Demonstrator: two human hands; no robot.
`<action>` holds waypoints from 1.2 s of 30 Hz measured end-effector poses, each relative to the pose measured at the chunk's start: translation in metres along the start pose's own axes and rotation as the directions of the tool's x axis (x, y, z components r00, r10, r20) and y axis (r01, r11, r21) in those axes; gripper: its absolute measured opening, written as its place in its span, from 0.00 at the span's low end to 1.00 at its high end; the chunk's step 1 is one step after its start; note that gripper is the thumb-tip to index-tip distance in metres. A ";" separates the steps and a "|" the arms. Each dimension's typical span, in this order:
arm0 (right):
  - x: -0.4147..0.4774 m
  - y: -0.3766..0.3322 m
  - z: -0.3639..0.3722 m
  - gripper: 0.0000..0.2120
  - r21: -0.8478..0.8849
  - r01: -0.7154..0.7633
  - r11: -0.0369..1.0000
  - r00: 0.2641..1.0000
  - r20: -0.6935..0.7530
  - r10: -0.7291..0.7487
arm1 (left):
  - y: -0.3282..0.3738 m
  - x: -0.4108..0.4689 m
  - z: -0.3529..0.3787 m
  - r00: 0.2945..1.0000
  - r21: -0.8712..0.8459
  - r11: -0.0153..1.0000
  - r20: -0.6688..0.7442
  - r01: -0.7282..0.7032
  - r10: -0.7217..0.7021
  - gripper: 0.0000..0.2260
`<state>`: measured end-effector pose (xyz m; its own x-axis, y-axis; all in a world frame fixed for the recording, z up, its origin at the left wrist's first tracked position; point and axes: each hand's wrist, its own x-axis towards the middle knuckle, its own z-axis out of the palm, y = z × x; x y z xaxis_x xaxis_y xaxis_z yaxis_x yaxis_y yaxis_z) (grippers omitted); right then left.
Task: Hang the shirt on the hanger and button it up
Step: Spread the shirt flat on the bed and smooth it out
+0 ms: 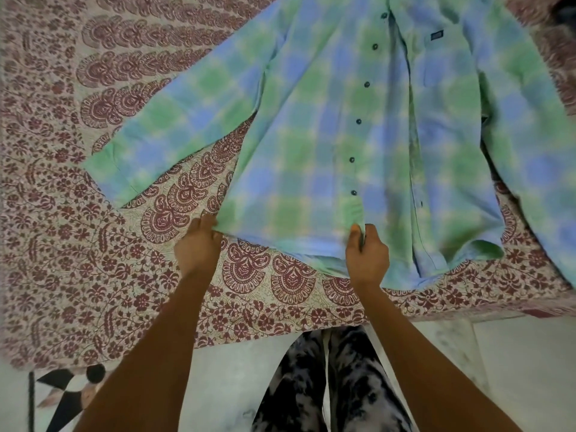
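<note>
Green-and-blue checked shirt (311, 135), spread front-up and unbuttoned on the bed (78, 260), hem end nearest the fingers. The hem is pinched at two spots: its side corner by the left fingers (208, 224), the foot of the button placket by the right fingers (355, 233). A row of dark buttons (358, 121) runs away from the right fingers; one sleeve (162, 126) extends beyond and left of the left fingers.

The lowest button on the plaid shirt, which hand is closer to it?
Right. The right hand pinches the plaid shirt just below the lowest button; the left hand grips its hem, well off to the button's left.
</note>
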<state>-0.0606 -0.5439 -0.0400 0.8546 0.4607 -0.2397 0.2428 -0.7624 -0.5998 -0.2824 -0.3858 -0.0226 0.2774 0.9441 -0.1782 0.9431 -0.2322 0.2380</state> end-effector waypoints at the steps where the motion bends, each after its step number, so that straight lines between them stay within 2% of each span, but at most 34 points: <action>1: -0.001 0.003 -0.001 0.19 -0.015 0.023 1.000 1.000 -0.002 -0.023 | 0.005 0.003 -0.001 0.998 -0.038 0.999 -0.056 -0.001 -0.001 0.07; 3: -0.003 0.009 -0.002 0.21 -0.047 0.085 0.995 0.996 -0.011 -0.085 | 0.009 0.005 0.001 0.990 -0.128 0.992 -0.140 -0.017 -0.001 0.07; 4: -0.005 0.011 -0.002 0.22 -0.059 0.095 0.994 0.995 -0.031 -0.097 | 0.008 0.004 0.001 0.990 -0.136 0.989 -0.134 -0.053 0.035 0.08; 7: -0.012 0.020 -0.002 0.23 -0.065 0.008 0.998 0.994 -0.107 -0.015 | -0.005 -0.006 0.008 0.970 0.059 0.970 0.079 -0.236 0.231 0.15; 9: -0.018 0.030 -0.002 0.22 -0.105 -0.038 0.994 0.997 -0.074 0.030 | -0.013 -0.010 0.012 0.939 0.168 0.933 0.194 -0.317 0.284 0.16; 11: -0.019 0.039 -0.001 0.18 -0.153 -0.080 0.985 0.996 0.018 0.084 | -0.014 -0.007 0.013 0.951 0.158 0.953 0.212 -0.259 0.223 0.13; 14: -0.015 0.043 0.001 0.15 -0.210 -0.108 0.972 0.983 0.121 0.135 | -0.011 -0.001 0.011 0.983 0.112 0.988 0.165 -0.104 0.085 0.11; 17: -0.007 0.040 -0.001 0.14 -0.261 -0.145 0.954 0.962 0.190 0.198 | -0.001 0.006 0.008 0.969 0.220 0.973 0.248 -0.076 0.019 0.12; 19: -0.002 0.037 -0.002 0.11 -0.271 -0.163 0.949 0.955 0.199 0.220 | 0.012 0.013 0.003 0.971 0.295 0.953 0.238 -0.076 0.004 0.10; 21: 0.004 0.035 -0.007 0.10 -0.223 -0.124 0.967 0.981 0.118 0.153 | 0.027 0.021 0.001 0.981 0.293 0.954 0.194 -0.071 0.013 0.09; 23: 0.009 0.033 -0.018 0.10 -0.163 -0.028 0.986 1.000 -0.011 0.027 | 0.051 0.026 0.004 0.981 0.229 0.966 0.174 -0.120 0.080 0.11; 24: 0.012 0.033 -0.023 0.11 -0.182 0.031 0.983 0.997 -0.065 -0.043 | 0.064 0.027 0.007 0.974 0.189 0.966 0.176 -0.175 0.142 0.11; 26: 0.022 0.038 -0.038 0.09 -0.277 0.039 0.960 0.986 -0.148 -0.083 | 0.099 0.024 0.016 0.938 0.076 0.950 0.198 -0.304 0.284 0.12; 28: 0.032 0.048 -0.053 0.14 -0.315 -0.095 0.944 0.987 -0.151 0.049 | 0.136 0.018 0.026 0.901 -0.030 0.928 0.228 -0.371 0.368 0.12; 31: 0.040 0.068 -0.069 0.21 -0.367 -0.302 0.880 0.949 -0.026 0.315 | 0.183 0.007 0.045 0.826 -0.134 0.879 0.301 -0.458 0.476 0.13; 34: 0.044 0.089 -0.081 0.23 -0.429 -0.325 0.843 0.916 0.079 0.393 | 0.223 -0.007 0.060 0.746 -0.170 0.829 0.367 -0.533 0.556 0.13; 36: 0.049 0.100 -0.089 0.19 -0.320 -0.362 0.876 0.899 0.131 0.419 | 0.242 -0.015 0.069 0.700 -0.187 0.804 0.408 -0.565 0.586 0.12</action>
<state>0.0467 -0.6375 -0.0442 0.8094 0.1540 -0.5667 0.0505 -0.9797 -0.1941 -0.0450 -0.4722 -0.0286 0.8219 0.4290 -0.3748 0.5673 -0.6760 0.4704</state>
